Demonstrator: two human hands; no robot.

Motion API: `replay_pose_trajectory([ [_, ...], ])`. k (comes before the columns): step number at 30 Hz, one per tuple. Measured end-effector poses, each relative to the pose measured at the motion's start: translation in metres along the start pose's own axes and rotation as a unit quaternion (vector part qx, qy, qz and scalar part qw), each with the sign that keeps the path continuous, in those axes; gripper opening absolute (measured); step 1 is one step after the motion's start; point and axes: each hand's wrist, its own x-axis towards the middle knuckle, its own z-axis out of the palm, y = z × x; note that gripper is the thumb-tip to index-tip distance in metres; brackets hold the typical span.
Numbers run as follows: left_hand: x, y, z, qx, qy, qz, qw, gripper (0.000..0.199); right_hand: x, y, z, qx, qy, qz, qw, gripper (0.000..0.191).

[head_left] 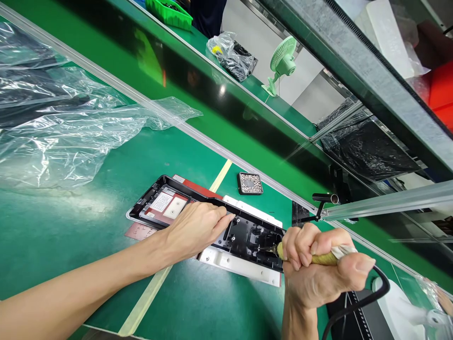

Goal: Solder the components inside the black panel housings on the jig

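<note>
A long black plastic housing [244, 231] lies slantwise in a white fixture [240, 267] on the green bench. My left hand [198, 224] is closed over the housing's middle, its fingertips hidden underneath and its thumb pointing right. In my right hand [314, 259] is a soldering iron [322, 258] with a yellowish handle, gripped in a fist. Its metal tip reaches down into the right end of the housing; whether it touches the plastic I cannot tell. A black cord [382, 288] loops from the back of the handle. Through the housing's left opening shows a white label [162, 201].
Behind the fixture stands a small black tray [249, 183] of tiny metal parts. Clear plastic bags [71, 137] cover the left. A metal rail [212, 141] crosses behind, with a post [389, 208] at right. A green fan [283, 61] stands farther back.
</note>
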Motion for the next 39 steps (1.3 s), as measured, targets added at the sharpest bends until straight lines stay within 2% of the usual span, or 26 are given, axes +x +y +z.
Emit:
replay_pose_trajectory([
  [32,-0.0007,0.0006,-0.0004,-0.009,-0.017,-0.011,1.000,0.047,0.0004,0.0005,-0.0009,-0.002,-0.003,-0.004,1.000,0.047],
  [39,0.0002,0.0015,-0.0028,-0.010,-0.038,-0.017,0.999,0.046,0.0010,0.0013,-0.0025,0.005,-0.017,-0.007,1.000,0.045],
])
